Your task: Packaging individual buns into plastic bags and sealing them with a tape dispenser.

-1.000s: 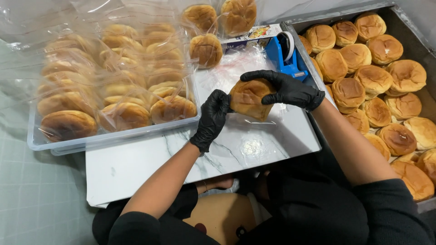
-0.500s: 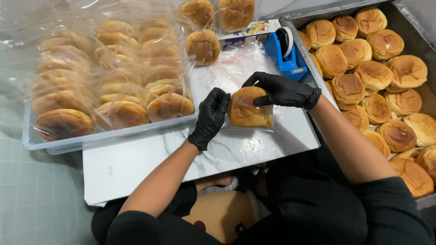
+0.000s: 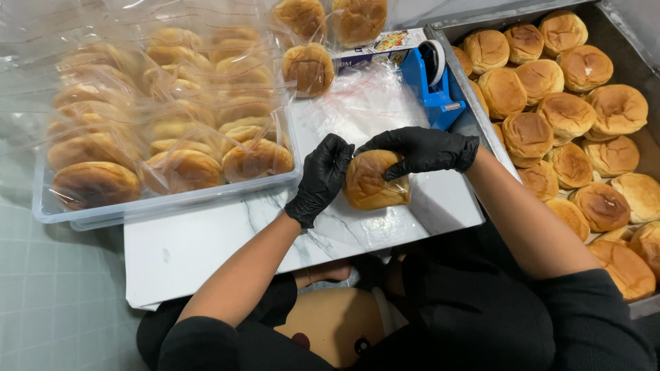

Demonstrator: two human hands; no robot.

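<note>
Bagged bun [image 3: 375, 182] between gloved hands

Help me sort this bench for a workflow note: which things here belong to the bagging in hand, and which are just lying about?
In use:
- left hand and right hand, gloved, holding the bagged bun
- metal tray of loose buns
- clear tub of wrapped buns
- blue tape dispenser
- spare clear bags

Lying about:
- printed box
- three wrapped buns behind the board

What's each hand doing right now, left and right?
Left hand: black glove, fingers closed on the left side of the bagged bun.
Right hand: black glove, fingers curled over the top of the same bun.
</note>
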